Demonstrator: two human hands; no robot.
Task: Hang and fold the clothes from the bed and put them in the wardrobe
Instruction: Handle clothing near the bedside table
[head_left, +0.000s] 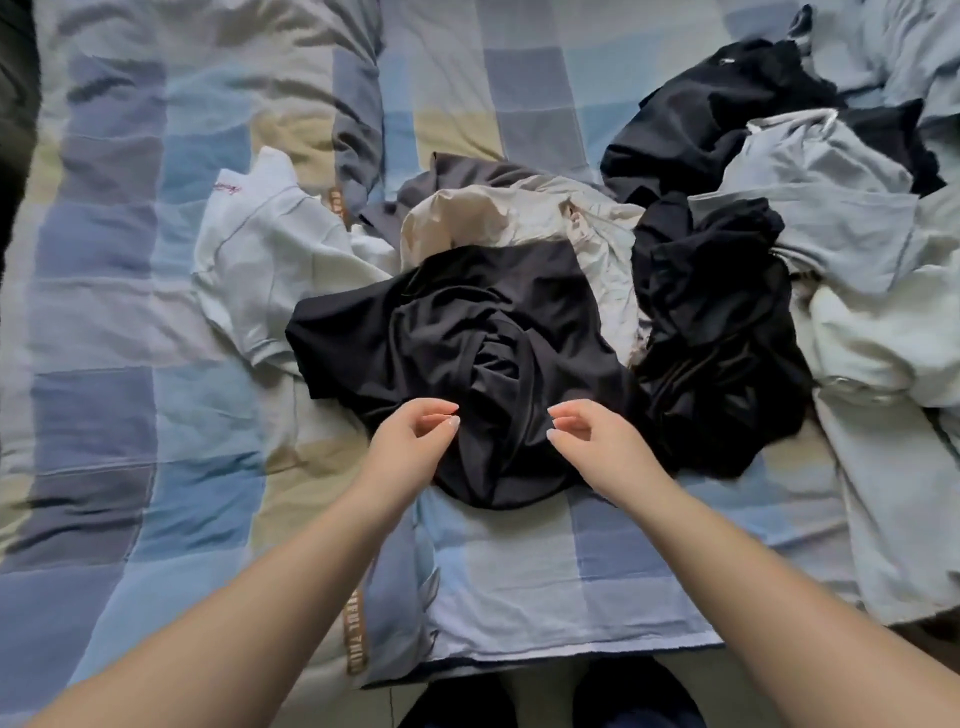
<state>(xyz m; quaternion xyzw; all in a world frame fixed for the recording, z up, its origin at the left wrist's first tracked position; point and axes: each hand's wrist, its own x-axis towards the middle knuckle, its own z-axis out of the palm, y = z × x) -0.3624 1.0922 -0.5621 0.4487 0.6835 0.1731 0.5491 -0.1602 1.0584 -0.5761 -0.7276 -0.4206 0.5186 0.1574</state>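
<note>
A crumpled black garment (415, 332) lies on the bed in front of me, on top of a beige garment (519, 218). My left hand (410, 441) and my right hand (592, 441) hover just above its near edge, fingers loosely curled, holding nothing. A white shirt with red script (260, 260) lies to the left. Another black garment (722, 338) is heaped to the right, and a third (701, 119) lies farther back. Pale grey-blue clothes (831, 218) pile up at the right. No wardrobe or hanger is in view.
The bed has a checked blue, grey and beige cover (130, 364), bare on its left half. Its near edge (519, 660) runs across the bottom, with the floor and my dark shoes (550, 701) below it.
</note>
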